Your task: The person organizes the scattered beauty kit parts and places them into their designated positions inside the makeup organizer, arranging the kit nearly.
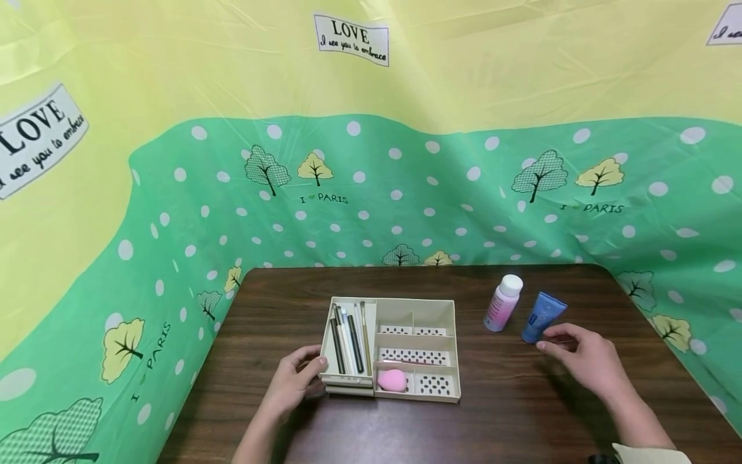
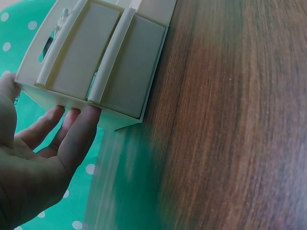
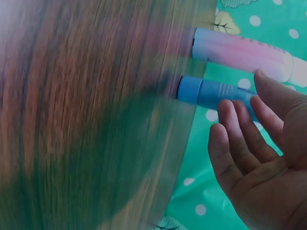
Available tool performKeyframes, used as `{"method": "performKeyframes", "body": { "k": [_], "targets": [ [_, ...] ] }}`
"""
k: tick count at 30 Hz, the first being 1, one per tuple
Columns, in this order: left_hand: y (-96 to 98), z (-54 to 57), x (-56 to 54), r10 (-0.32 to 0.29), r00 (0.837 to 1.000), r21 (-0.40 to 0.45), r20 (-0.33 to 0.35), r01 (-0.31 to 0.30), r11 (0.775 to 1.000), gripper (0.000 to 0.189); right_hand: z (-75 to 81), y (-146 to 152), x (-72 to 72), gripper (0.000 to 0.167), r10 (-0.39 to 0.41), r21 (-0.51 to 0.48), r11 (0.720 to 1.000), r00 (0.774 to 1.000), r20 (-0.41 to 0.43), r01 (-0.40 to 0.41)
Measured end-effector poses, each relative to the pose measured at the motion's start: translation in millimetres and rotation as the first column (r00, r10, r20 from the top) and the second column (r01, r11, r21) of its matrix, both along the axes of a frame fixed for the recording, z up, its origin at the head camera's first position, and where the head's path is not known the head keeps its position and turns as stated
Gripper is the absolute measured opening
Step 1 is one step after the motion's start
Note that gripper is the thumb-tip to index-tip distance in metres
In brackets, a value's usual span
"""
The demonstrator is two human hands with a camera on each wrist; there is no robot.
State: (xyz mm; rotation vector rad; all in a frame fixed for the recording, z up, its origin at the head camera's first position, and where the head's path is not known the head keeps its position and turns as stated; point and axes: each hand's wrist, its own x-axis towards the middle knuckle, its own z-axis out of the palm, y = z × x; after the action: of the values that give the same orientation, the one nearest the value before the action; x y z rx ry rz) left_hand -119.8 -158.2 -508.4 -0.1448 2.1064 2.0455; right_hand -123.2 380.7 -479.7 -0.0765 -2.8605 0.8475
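My left hand (image 1: 294, 379) touches the left side of a cream desktop organizer (image 1: 458, 348), its thumb near the top front corner. In the left wrist view the fingertips (image 2: 92, 113) rest against the side wall, beside two small drawers (image 2: 136, 67). Several makeup brushes (image 1: 351, 345) lie in the organizer's left tray, and a pink makeup sponge (image 1: 392, 380) sits in a front compartment. My right hand (image 1: 588, 361) reaches to a blue squeeze tube (image 1: 545, 316) standing on its cap, with thumb and fingers spread close around its lower part.
A pink bottle (image 1: 502, 304) with a white cap stands just left of the tube. The dark wooden table (image 1: 487, 419) carries everything. A green and yellow printed cloth (image 1: 359, 193) hangs behind and at both sides of the table.
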Motion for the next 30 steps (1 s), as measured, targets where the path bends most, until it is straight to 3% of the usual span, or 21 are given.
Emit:
{"method": "performKeyframes", "body": {
  "k": [6, 10, 18, 30],
  "targets": [
    [0.5, 0.5, 0.4, 0.0, 1.0, 0.0, -0.005, 0.0, 1.0, 0.041, 1.9, 11, -5.6, 0.051, -0.107, 0.0, 0.994, 0.993, -0.05, 0.108],
    [0.7, 1.3, 0.4, 0.001, 1.0, -0.001, -0.01, -0.001, 1.0, 0.041, 6.8, 14, -9.7, 0.06, -0.121, -0.028, 0.992, 0.989, -0.086, 0.119],
    [0.3, 1.3, -0.4, 0.001, 1.0, -0.014, -0.018, -0.001, 1.0, 0.04, 13.8, 9, -16.7, 0.056, -0.078, -0.025, 0.997, 0.992, -0.101, 0.076],
    [0.1, 2.5, 0.1, -0.008, 1.0, -0.009, -0.014, 0.007, 1.0, 0.041, 12.0, 3, -18.4, 0.047, -0.144, -0.036, 0.989, 0.987, -0.068, 0.142]
  ]
}}
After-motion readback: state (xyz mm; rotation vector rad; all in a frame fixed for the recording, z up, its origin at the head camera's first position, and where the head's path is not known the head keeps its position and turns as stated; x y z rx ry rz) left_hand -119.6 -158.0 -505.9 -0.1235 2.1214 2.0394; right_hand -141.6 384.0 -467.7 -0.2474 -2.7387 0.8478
